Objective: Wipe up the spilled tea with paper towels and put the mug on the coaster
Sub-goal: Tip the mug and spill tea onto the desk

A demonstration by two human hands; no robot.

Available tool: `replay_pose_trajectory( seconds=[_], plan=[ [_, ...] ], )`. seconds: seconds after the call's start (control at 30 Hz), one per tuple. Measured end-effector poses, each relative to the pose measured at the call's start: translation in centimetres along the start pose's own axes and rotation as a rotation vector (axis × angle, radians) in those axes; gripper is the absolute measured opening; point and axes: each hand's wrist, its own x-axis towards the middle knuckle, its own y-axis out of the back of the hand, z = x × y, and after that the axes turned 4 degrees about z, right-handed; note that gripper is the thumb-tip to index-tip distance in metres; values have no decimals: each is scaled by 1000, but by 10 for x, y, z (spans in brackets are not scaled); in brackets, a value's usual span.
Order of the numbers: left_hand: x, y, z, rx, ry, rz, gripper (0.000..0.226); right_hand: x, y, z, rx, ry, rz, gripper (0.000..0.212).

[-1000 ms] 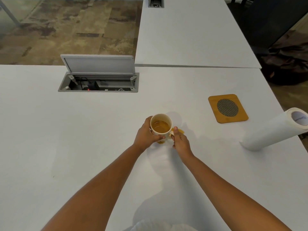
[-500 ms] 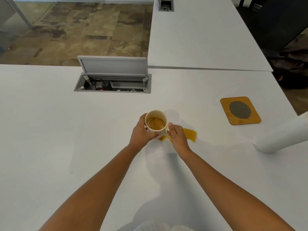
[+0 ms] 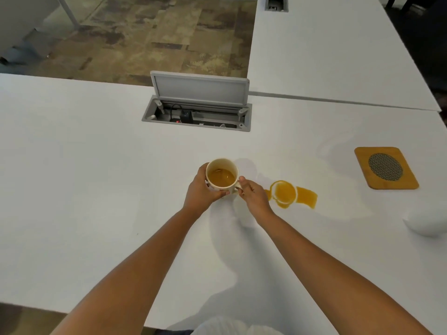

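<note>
A cream mug (image 3: 221,175) half full of amber tea is held by both hands near the middle of the white table (image 3: 96,189). My left hand (image 3: 202,192) wraps its left side. My right hand (image 3: 252,195) grips the handle on its right. Just right of my right hand lies a puddle of spilled tea (image 3: 291,195) with a round ring mark in it. A square wooden coaster (image 3: 385,168) with a dark mesh centre lies farther right. The end of a white paper towel roll (image 3: 427,223) shows at the right edge.
An open grey cable box (image 3: 197,112) with its lid raised is set into the table behind the mug. A second white table (image 3: 326,44) adjoins at the back right. Patterned floor lies beyond the far edge at the left.
Both hands have shifted the mug to the left, off the spot where it stood. The tea puddle, mostly hidden before, now lies fully uncovered to the right of my right hand.
</note>
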Motion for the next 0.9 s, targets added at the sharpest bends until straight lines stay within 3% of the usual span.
replay_pose_trajectory(
  seconds=[0.43,0.9],
  plan=[
    [-3,33,-24,16,51,44,81,-4,-40,-5,-123,-10,-51,38],
    [-7,33,-33,-19,60,57,78,-7,-39,-8,-255,8,-80,41]
  ],
)
